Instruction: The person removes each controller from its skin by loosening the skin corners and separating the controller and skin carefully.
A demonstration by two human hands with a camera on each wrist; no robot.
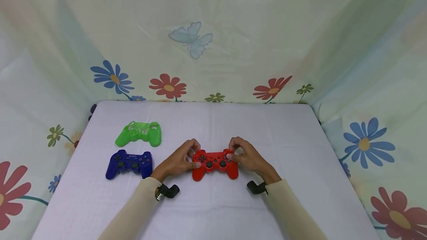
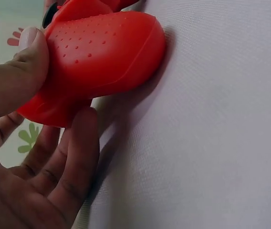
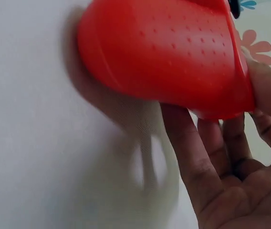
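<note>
A game controller in a red cover [image 1: 215, 157] is in the middle of the table in the head view. My left hand [image 1: 180, 159] grips its left side, thumb on the face and fingers behind and under. On its right side my right hand [image 1: 251, 158] holds it the same way. Raised dots mark the red grip [image 2: 102, 47] in the left wrist view, its rounded end close to the cloth. In the right wrist view the other red grip [image 3: 164, 52] lies above my fingers [image 3: 188, 148]. The controller's underside is mostly hidden.
A blue game controller [image 1: 143, 162] lies to the left, close to my left forearm. Behind it is a green controller cover [image 1: 155, 134] with openings in it. White cloth [image 1: 283, 129] covers the table, and a flowered curtain [image 1: 233, 47] hangs around its back and sides.
</note>
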